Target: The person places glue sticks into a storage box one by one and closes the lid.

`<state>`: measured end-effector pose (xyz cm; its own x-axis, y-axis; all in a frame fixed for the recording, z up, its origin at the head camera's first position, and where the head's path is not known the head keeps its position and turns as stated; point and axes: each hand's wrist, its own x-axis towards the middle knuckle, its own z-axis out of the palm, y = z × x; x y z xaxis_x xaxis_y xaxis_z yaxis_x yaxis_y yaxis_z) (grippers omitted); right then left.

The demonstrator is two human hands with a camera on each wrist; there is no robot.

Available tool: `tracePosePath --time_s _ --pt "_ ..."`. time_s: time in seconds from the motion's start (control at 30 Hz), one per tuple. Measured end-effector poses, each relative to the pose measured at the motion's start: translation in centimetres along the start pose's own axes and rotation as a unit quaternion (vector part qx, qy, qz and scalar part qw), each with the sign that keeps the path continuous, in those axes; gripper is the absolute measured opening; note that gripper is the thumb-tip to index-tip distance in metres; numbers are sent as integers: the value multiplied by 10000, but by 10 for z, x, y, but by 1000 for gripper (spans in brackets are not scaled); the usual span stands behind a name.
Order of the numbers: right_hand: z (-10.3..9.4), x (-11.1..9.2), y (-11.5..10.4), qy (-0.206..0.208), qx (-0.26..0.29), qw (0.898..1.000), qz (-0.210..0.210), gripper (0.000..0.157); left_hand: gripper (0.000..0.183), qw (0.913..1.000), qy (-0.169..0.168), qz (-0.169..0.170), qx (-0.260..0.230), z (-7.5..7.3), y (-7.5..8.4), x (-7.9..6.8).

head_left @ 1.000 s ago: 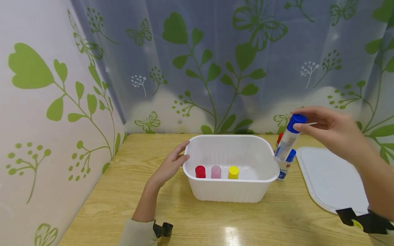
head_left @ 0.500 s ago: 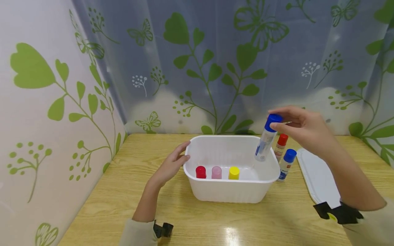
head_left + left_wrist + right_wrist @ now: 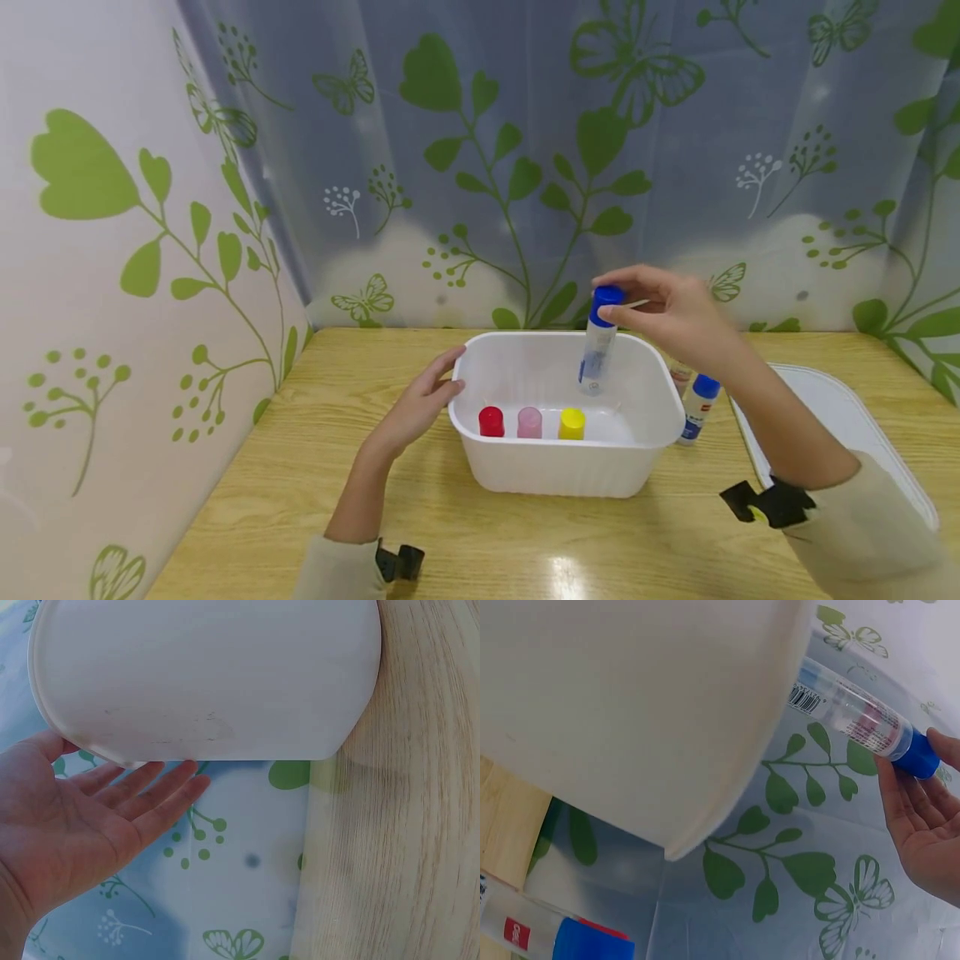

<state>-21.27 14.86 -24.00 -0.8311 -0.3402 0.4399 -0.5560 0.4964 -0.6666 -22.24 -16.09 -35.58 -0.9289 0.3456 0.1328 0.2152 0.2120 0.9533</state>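
R hand pinches blue-capped tube by its cap, bin below; L hand, fingers straight, touches bin's end. Prob. loading step; next likely lower tube, release.

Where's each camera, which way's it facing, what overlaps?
Head: worn on the head, facing forward and down at the white bin; left hand, right hand and forearms show.
Left wrist: worn there, facing the bin's outside; left hand shows.
Right wrist: worn there, facing the bin's outside and the held bottle; right hand shows.
Shared: head and right wrist both show the held bottle.
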Motion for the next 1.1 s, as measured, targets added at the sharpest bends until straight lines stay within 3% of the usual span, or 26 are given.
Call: tracePosePath --time_s 1.1 --pt "82 17 28 -991 512 9937 128 32 49 10000 84 22 46 0 0 0"
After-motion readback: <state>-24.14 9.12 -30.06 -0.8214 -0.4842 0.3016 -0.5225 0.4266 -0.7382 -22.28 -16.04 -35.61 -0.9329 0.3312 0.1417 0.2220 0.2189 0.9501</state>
